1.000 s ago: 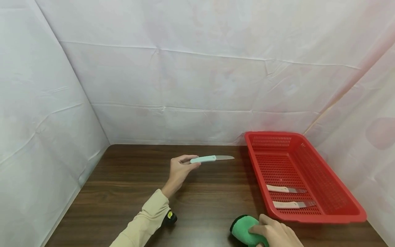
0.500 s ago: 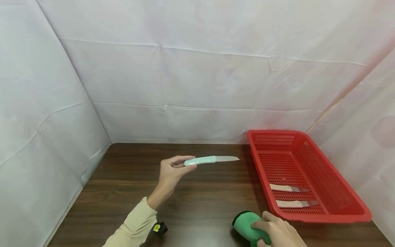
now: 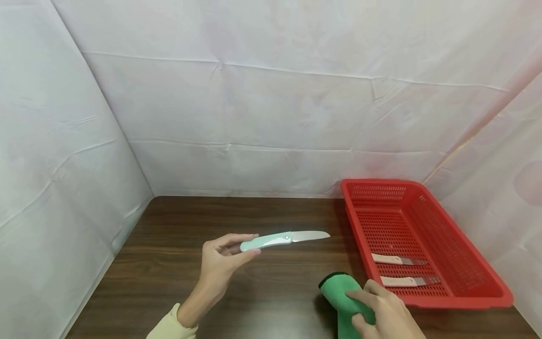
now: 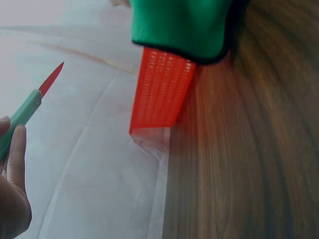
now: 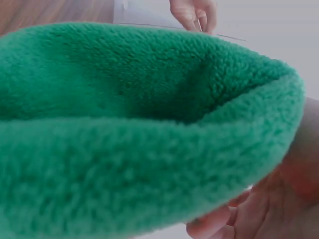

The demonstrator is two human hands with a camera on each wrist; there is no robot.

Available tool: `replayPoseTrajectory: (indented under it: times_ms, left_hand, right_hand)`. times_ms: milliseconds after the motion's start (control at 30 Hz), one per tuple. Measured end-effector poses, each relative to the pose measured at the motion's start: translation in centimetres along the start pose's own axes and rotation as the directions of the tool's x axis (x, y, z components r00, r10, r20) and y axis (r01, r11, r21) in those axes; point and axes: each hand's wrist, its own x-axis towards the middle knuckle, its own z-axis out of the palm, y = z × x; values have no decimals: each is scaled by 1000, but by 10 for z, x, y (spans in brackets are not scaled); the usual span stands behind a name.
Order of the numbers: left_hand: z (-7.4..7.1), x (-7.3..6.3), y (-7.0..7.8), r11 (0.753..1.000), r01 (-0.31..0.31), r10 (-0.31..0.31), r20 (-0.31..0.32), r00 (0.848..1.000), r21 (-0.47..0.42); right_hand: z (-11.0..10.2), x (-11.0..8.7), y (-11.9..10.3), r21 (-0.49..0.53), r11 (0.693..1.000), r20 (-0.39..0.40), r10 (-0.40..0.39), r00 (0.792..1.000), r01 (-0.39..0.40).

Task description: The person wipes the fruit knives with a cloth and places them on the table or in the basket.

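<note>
Pinched by its handle, a knife [image 3: 267,240] with a pale mint handle is held above the table by my left hand [image 3: 220,263]. Its bare blade [image 3: 311,236] points right. In the left wrist view the same knife [image 4: 22,117] slants upward from the fingers. My right hand [image 3: 387,308] grips a folded green cloth [image 3: 345,294] with a dark edge, low at the front right. The cloth [image 5: 139,149] fills most of the right wrist view and covers part of that hand. Knife and cloth are apart.
A red perforated basket [image 3: 360,240] stands at the right of the dark wooden table [image 3: 178,235]. Inside lie two knives, an upper knife [image 3: 387,259] and a lower knife [image 3: 400,281], both with cream handles. White sheeting [image 3: 254,103] closes off the back and sides.
My left hand has drawn back toward the front left with the mint-handled knife, now lower in view. The right hand and green cloth have risen slightly, and more of the cloth shows.
</note>
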Motion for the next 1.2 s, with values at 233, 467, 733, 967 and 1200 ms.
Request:
replayPoseTrajectory:
  times_ms: [233,467,733,967,1200]
  left_hand:
    - [-7,-18,9,1000,-22,21,38,999,18]
    - [-13,-32,11,1000,-28,27,85,996,7]
    - [-16,-42,9,998,-62,65,160,985,-23]
    - [-9,-47,9,996,-92,93,178,980,-14]
    - [-1,-51,8,994,-104,108,163,981,-30]
  right_hand:
    - [-3,-1,-14,-1,998,-312,-54,948,56]
    - [-18,3,-29,11,993,-477,-97,873,117]
    - [-36,12,-53,-29,988,-512,-143,847,149]
    - [-40,16,-68,-59,957,-514,-272,813,283]
    - [-34,21,-78,-153,878,-418,-473,776,453]
